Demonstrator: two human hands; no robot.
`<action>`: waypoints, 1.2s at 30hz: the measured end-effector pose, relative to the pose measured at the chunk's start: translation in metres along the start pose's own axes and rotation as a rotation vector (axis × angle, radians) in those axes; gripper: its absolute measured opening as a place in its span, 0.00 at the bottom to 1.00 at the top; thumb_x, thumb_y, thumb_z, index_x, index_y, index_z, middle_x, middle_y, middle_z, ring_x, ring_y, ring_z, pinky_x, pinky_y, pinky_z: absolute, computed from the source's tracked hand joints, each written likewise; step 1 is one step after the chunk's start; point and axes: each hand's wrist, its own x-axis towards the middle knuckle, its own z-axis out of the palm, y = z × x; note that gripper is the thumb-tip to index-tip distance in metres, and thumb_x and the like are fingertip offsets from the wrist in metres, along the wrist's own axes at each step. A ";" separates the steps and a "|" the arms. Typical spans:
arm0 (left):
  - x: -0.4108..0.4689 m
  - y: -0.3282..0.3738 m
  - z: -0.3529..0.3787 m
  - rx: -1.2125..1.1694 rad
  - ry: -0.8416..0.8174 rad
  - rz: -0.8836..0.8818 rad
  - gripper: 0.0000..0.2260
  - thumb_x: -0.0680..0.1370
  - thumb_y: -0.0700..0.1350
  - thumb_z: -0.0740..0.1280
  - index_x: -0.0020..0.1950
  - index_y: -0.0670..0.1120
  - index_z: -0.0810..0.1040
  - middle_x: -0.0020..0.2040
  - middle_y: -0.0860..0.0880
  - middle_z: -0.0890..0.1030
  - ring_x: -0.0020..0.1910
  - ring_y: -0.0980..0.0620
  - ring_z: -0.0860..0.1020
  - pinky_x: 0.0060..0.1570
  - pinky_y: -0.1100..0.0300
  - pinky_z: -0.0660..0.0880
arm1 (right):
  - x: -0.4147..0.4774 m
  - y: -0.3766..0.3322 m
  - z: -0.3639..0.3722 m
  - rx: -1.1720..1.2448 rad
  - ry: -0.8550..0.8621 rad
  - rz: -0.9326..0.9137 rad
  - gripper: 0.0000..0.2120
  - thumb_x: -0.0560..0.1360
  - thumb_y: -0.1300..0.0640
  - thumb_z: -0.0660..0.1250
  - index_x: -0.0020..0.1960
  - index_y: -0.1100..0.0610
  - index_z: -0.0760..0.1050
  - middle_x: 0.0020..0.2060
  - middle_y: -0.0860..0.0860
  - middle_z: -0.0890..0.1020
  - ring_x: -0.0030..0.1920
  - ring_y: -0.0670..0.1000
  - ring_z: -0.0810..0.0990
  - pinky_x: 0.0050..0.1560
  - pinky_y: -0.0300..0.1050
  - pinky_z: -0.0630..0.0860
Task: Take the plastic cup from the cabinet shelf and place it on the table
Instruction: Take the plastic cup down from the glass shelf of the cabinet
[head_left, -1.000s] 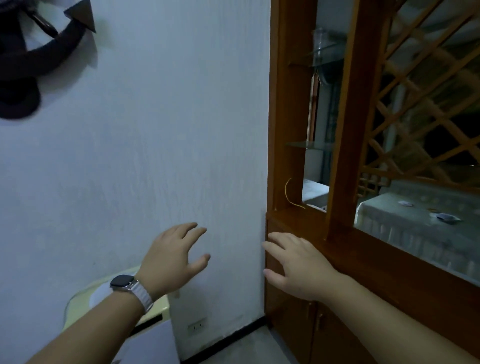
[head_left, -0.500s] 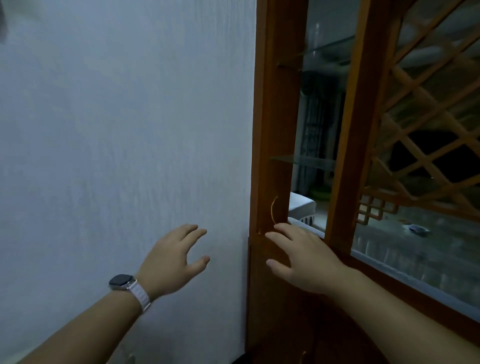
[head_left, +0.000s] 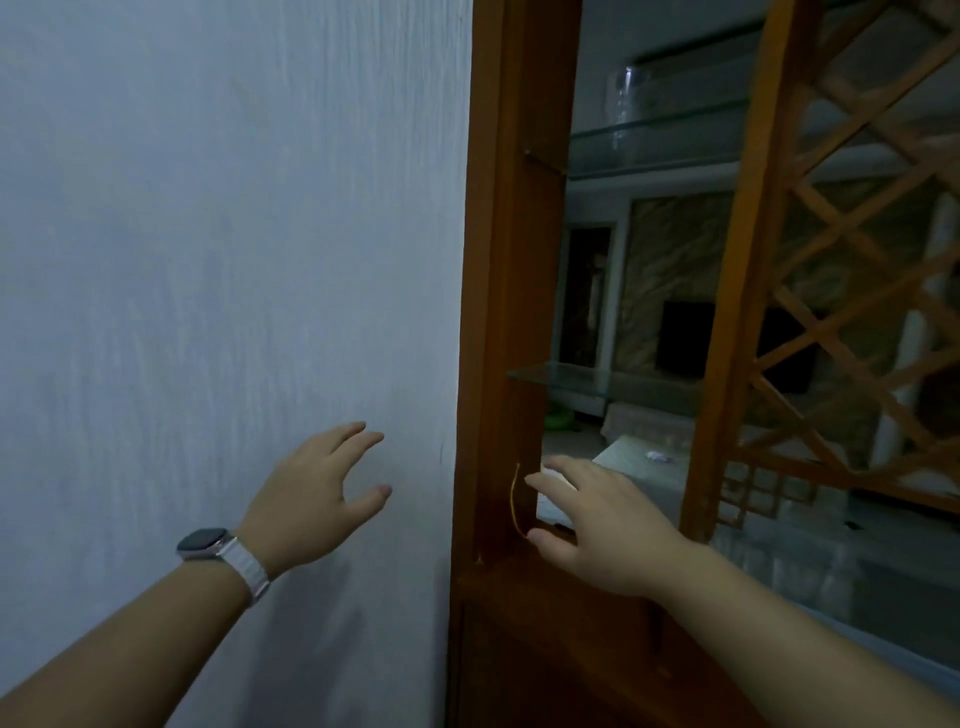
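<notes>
A wooden cabinet (head_left: 511, 291) is standing against the right edge of a pale wall, and two glass shelves are sitting inside its open frame. The upper glass shelf (head_left: 654, 136) is carrying a clear plastic cup (head_left: 626, 106), which is standing upright toward the shelf's left end. The lower glass shelf (head_left: 566, 375) is lying bare. Farther off, seen through the frame, a table (head_left: 631, 460) under a light cover is bearing a small pale item (head_left: 658, 456), too blurred to identify.

Clear plastic cup (head_left: 627, 106) upright on glass shelf (head_left: 675, 130)

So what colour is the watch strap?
White, on the left wrist's watch strap; head view shows it.
</notes>
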 end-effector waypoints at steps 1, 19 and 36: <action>0.011 -0.004 0.003 -0.007 -0.004 0.014 0.32 0.70 0.66 0.58 0.70 0.50 0.71 0.71 0.47 0.73 0.68 0.47 0.71 0.66 0.51 0.67 | 0.007 0.003 -0.001 -0.001 0.004 0.014 0.30 0.76 0.35 0.56 0.76 0.44 0.57 0.76 0.48 0.60 0.74 0.51 0.59 0.70 0.50 0.58; 0.235 0.033 -0.010 -0.222 0.218 0.272 0.27 0.75 0.62 0.64 0.72 0.55 0.67 0.71 0.54 0.70 0.69 0.54 0.67 0.65 0.58 0.64 | 0.156 0.067 -0.113 0.043 0.347 -0.005 0.29 0.76 0.36 0.59 0.74 0.43 0.59 0.72 0.40 0.62 0.69 0.42 0.62 0.66 0.43 0.65; 0.435 0.144 -0.097 -0.779 0.228 0.443 0.15 0.78 0.53 0.65 0.65 0.53 0.73 0.60 0.52 0.77 0.56 0.55 0.75 0.45 0.63 0.71 | 0.243 0.149 -0.288 0.002 0.759 0.093 0.25 0.76 0.41 0.63 0.70 0.51 0.68 0.62 0.50 0.76 0.58 0.48 0.74 0.55 0.45 0.73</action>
